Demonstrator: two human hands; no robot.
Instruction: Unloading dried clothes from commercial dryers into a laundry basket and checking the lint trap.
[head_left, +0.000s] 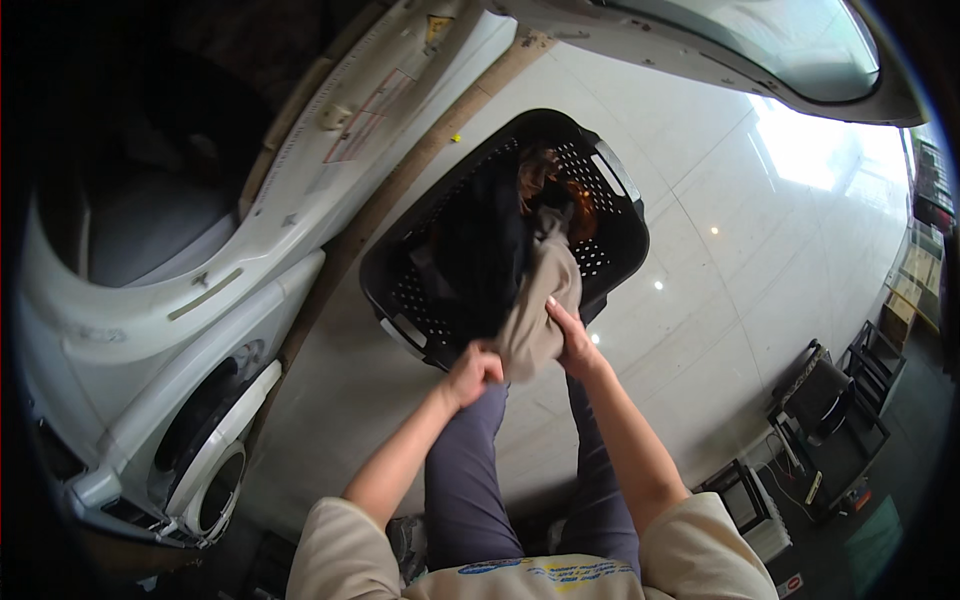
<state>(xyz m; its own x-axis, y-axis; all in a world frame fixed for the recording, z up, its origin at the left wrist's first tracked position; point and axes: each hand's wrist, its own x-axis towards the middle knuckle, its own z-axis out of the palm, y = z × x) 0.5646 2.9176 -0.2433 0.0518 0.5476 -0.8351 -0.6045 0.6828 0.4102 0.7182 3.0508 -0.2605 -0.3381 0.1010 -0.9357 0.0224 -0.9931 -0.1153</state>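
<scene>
A beige garment (536, 322) is stretched between my two hands, its far end hanging over a black plastic laundry basket (382, 281). My left hand (474, 373) pinches its near left edge, close to my knee. On the other side my right hand (576, 337) holds the fabric, thumb on top. Inside the basket lie a large black cloth (484, 247), a patterned brown cloth (536, 169) and an orange item (583, 214). A grey piece of cloth (553, 221) is at the garment's far end; whether it is part of it I cannot tell.
To the left, a white laundry machine (352, 142) has a dark open drum. Its likely door (675, 52) with a glass window hangs overhead. A second, front-loading machine (217, 457) has its round door ajar. Black chairs (825, 405) stand at the right, on a tiled floor (697, 300).
</scene>
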